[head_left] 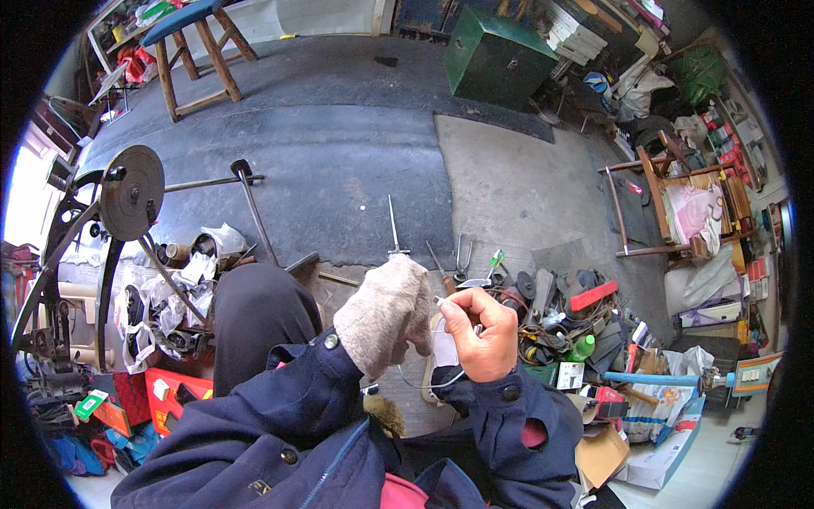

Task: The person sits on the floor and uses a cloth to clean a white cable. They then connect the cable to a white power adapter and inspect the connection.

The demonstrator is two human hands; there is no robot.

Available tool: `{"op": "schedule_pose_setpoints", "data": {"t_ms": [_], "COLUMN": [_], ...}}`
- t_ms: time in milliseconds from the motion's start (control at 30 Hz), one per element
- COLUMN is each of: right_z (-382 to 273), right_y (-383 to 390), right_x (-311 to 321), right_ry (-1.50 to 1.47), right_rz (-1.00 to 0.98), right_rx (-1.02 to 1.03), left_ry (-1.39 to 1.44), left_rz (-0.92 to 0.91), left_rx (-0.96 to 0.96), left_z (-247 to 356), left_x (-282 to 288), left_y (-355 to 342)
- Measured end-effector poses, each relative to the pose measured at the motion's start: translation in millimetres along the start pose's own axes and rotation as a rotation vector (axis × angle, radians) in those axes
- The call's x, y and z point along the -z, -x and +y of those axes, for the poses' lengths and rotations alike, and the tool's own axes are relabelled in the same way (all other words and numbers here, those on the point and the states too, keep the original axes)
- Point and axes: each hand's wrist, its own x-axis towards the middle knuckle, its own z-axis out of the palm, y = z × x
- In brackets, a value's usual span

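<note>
My left hand is covered by a fuzzy grey-beige cloth piece, which hides its fingers. Just beyond the top of that cloth, a thin metal spike with a short crossbar points away from me; whether the hand grips it cannot be made out. Close by on the right, my right hand is closed in a pinch, thumb against forefinger, with a tiny pale thing at the fingertips. Below and between the hands loops a thin white cord, its ends hidden.
An iron machine with a round wheel stands at the left. Hand tools and odds and ends pile up on the right, with a green bottle. Farther off are a wooden stool, a green box and a wooden chair.
</note>
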Motion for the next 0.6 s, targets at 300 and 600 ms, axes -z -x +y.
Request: {"op": "schedule_pose_setpoints", "data": {"t_ms": [300,600], "right_z": [3.9,5.3], "right_y": [-1.5,-4.5], "right_x": [1.1,1.8], "right_ry": [0.110,0.213], "right_rz": [-0.014,0.013], "right_rx": [0.088,0.161], "left_ry": [0.153,-0.320], "left_rz": [0.015,0.266], "left_rx": [0.174,-0.266], "left_z": [8.9,-7.5], "left_x": [-8.1,-11.3], "left_y": [-9.5,0.5]}}
